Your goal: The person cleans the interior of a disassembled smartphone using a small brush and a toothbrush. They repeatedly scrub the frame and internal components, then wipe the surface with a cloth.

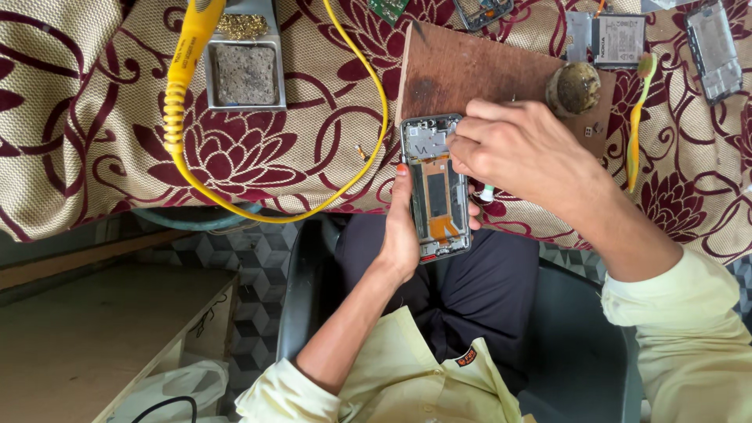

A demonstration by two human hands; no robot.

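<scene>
Cloth (94, 117), beige with dark red flower patterns, covers the counter across the top of the view. Below it, the person sits in a dark chair (580, 352), wearing a pale yellow shirt and dark trousers. On the cloth lies a brown wooden board (462, 70), with a round, worn tin (574, 88) at its right end. At upper left a yellow soldering iron (188, 55) rests by a metal stand (244, 70) holding a grey sponge, and its yellow cable (368, 149) loops down across the cloth. Loose phone parts (713, 51) lie at upper right, and a yellow-green toothbrush (636, 125) lies near them.

The opened phone (435, 188), back cover off and inner parts showing, is held upright at the counter's front edge, its top overlapping the board. The left hand (403, 235) grips it from the left side and beneath, fingers wrapped closed around the frame. The right hand (521, 153) bends over the phone's upper part, fingers (462, 145) pinched together against it; whether they hold anything small cannot be told.
</scene>
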